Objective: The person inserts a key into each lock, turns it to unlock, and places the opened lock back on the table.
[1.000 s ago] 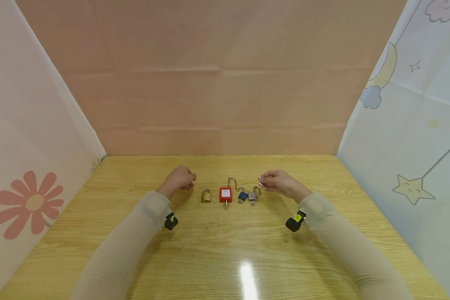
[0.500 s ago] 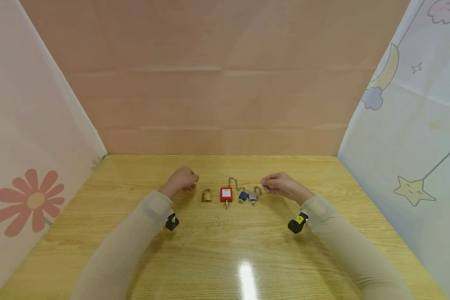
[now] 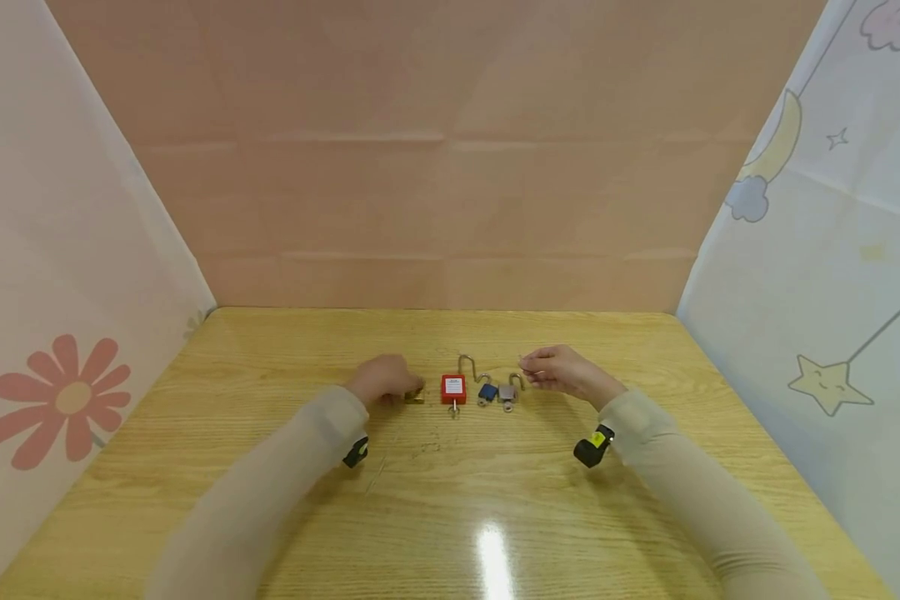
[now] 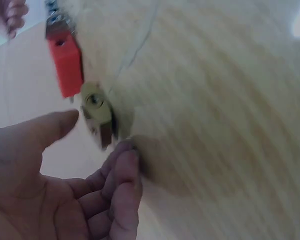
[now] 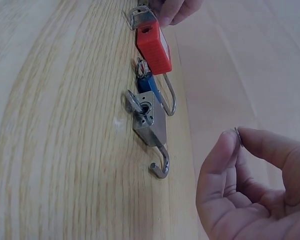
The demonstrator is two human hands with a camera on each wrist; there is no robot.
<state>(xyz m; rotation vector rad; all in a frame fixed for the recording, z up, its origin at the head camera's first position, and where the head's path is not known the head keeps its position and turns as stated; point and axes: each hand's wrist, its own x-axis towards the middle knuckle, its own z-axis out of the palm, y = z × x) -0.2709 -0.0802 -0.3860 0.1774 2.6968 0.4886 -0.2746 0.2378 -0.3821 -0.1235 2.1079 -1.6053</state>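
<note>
My left hand (image 3: 382, 379) is at the brass padlock (image 4: 97, 102), thumb on one side and curved fingers on the other. Space shows between the fingertips and the lock in the left wrist view, while the head view has the hand covering much of it. A round keyhole faces the left wrist camera. Off to the right, my right hand (image 3: 566, 372) pinches a small thin metal piece (image 5: 238, 136) between thumb and forefinger. Only its edge shows, so I cannot tell its kind. That hand is nearest the silver padlock (image 5: 151, 120), whose shackle stands open with a key in it.
A red padlock (image 3: 453, 389) with a tall open shackle and a key lies right of the brass one. Between red and silver sits a small blue padlock (image 3: 487, 393), also open. All are in a row on the wooden table (image 3: 435, 492), before a plain back wall (image 3: 450, 200).
My left hand has moved right and toward me, from beside the brass padlock to over it. The right hand stays nearly still, keeping its pinch. The padlocks have not visibly moved.
</note>
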